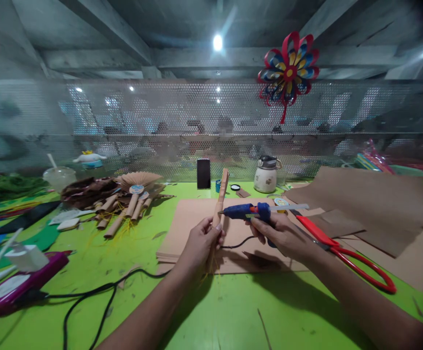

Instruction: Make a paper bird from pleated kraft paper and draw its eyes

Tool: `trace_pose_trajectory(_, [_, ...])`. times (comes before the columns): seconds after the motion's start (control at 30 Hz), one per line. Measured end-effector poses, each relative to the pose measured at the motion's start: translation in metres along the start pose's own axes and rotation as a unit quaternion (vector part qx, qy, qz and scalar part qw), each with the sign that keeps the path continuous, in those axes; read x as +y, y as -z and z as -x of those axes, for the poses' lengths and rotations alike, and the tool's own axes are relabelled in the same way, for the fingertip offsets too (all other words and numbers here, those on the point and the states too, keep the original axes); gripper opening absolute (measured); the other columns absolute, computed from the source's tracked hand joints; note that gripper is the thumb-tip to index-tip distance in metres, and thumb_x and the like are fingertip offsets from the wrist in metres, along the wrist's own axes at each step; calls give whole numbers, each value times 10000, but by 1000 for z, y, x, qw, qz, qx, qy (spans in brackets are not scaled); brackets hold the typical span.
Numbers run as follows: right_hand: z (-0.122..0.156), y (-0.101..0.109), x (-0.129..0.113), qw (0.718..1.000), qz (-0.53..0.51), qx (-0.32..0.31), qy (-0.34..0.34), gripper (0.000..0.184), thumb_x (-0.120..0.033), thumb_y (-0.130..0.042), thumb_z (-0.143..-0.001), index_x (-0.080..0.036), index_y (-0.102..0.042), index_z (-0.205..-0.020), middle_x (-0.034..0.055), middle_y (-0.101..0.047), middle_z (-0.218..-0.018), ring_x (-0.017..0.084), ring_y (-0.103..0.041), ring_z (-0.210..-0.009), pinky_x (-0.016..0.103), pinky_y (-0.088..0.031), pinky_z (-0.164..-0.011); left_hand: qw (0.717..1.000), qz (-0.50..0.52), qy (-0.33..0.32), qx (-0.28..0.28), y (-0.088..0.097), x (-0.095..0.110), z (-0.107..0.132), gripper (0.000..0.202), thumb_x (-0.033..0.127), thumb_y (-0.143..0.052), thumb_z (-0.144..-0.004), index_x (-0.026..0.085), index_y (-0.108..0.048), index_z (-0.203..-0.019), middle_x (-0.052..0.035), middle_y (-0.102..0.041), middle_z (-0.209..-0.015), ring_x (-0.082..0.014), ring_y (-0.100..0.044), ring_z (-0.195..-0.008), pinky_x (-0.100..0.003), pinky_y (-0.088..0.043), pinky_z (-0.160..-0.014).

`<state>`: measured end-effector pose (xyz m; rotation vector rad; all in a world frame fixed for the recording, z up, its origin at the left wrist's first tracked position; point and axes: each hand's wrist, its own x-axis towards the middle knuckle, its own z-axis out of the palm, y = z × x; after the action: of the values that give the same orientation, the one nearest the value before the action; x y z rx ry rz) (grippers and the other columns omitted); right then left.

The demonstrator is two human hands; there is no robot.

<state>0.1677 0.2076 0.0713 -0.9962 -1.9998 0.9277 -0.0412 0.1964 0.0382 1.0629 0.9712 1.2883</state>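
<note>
My left hand [203, 244] is closed round the lower part of a folded brown paper fan [223, 187], a narrow strip held upright. Yellow threads hang below those fingers. In my right hand [279, 233] is a blue hot glue gun [245, 211], with a clear glue stick [293, 207] sticking out of its back. Its nozzle points left and is at the side of the fan, just above my left fingers; whether it touches the paper I cannot tell. Beneath both hands lies a stack of brown paper sheets [185, 223].
Finished paper fans [134, 199] lie at the left. Red-handled scissors [360, 270] and large brown sheets [371, 204] are on the right. A black cord [138, 272] runs to a purple power strip [25, 282]. At the back stand a phone [203, 174] and a white jug [265, 177].
</note>
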Motion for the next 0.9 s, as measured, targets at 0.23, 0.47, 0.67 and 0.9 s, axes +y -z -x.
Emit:
trace_pose_trajectory(0.23, [-4, 0, 8, 998, -58, 3, -3, 419, -503, -445, -940, -162, -601, -754, 34, -565, -664, 142, -513, -613, 302, -396, -611, 1000, 20, 13, -9, 1, 2, 1, 258, 308, -725, -732, 153, -594, -892, -17, -573, -701, -68, -478, -539, -169, -359, -478])
trace_pose_trajectory(0.47, [-2, -2, 7, 996, -80, -31, -28, 449, -528, -439, -936, -155, -624, -768, 32, -570, -691, 131, -505, -617, 282, -382, -611, 999, 29, 6, -22, 3, 3, 0, 247, 321, -725, -738, 154, -593, -864, -7, -570, -689, -61, -476, -534, -159, -357, -472])
trace_pose_trajectory(0.67, [-6, -6, 13, 986, -164, 0, -39, 448, -553, -503, -891, -130, -641, -835, 39, -571, -720, 125, -502, -583, 268, -398, -560, 999, 37, 22, -17, 1, 2, 2, 297, 337, -741, -730, 161, -613, -931, -13, -582, -712, -65, -493, -550, -160, -375, -477])
trace_pose_trajectory(0.9, [-6, -4, 16, 972, -228, -7, -54, 415, -525, -562, -869, -120, -653, -857, 50, -567, -725, 129, -513, -602, 257, -412, -526, 999, 25, 17, -22, 4, 2, 0, 270, 316, -711, -757, 148, -599, -935, -2, -576, -699, -60, -490, -548, -151, -379, -480])
